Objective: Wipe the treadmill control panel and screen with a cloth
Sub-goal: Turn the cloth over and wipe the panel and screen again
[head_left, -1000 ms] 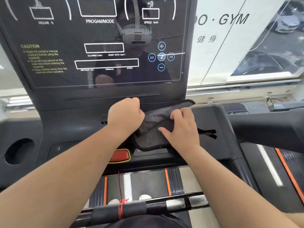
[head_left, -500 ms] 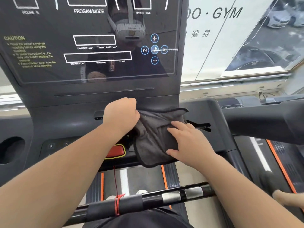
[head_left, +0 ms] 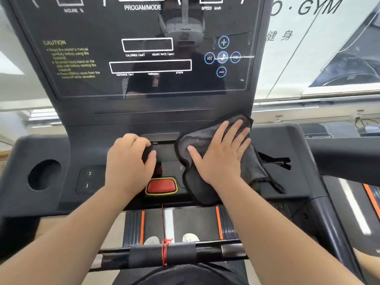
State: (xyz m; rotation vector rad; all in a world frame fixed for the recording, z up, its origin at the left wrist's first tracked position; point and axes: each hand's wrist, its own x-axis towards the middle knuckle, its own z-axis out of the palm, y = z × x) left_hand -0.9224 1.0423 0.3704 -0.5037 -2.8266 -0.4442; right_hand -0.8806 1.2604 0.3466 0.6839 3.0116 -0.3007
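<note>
While the right hand (head_left: 221, 155) flattens the cloth (head_left: 216, 161), its edge overhangs the control panel (head_left: 287, 188).

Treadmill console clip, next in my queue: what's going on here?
A person is wiping a treadmill's lower control panel. The right hand presses flat, fingers spread, on a dark grey cloth draped over the panel's right side. The left hand rests curled on the panel beside it, above the red stop button, apparently not holding the cloth. The upright screen above is not being touched.

Dark grey cloth (head_left: 207, 145), red button (head_left: 161, 186) (yellow-edged).
</note>
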